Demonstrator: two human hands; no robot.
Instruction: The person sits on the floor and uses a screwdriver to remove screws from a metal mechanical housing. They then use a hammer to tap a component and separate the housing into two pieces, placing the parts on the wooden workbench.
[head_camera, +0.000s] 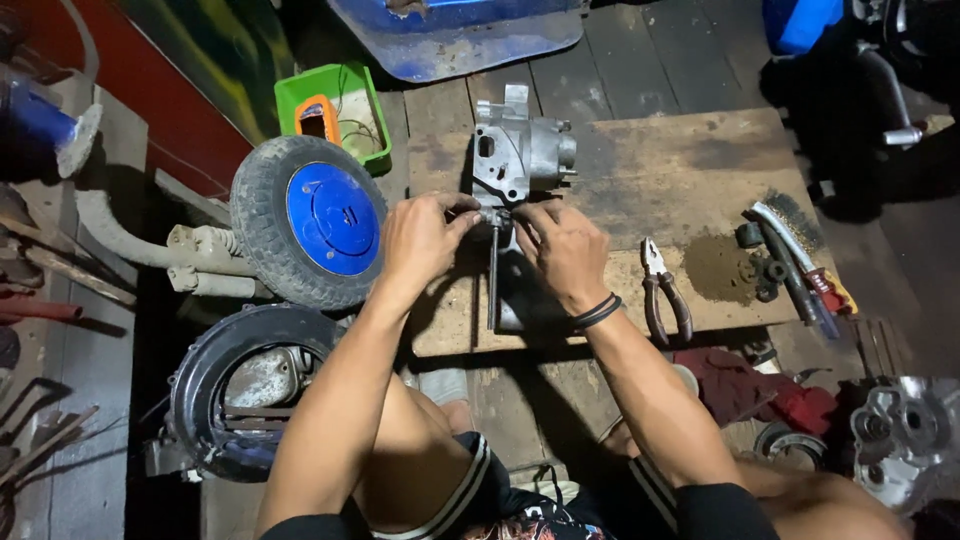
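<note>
Both hands down at the base of the grey cast-metal engine housing (520, 150), standing upright on the worn wooden board (680, 170). Left hand (420, 240) pinched tight on the small fitting where the housing meets the dark steel rod (493, 280); right hand (565, 250) closed in on the same spot from the other side, fingertips nearly touching. Rod pointing back toward the knees, lying flat on the board. Looks like mid-job: housing bare and stripped, joint at the rod not yet settled, loose parts not yet dealt with.

Out to the right: red-handled pliers (662, 290) lying unused, then a wire brush (790, 235) beside a heap of brown grit (715, 265) and small dark rings. Further right, a red rag (750, 385) and another pale metal casting (900, 440). To the left, a small grey tyre with blue hub (310, 220) crowding the board's edge, a green plastic tray (335, 110) behind it.
</note>
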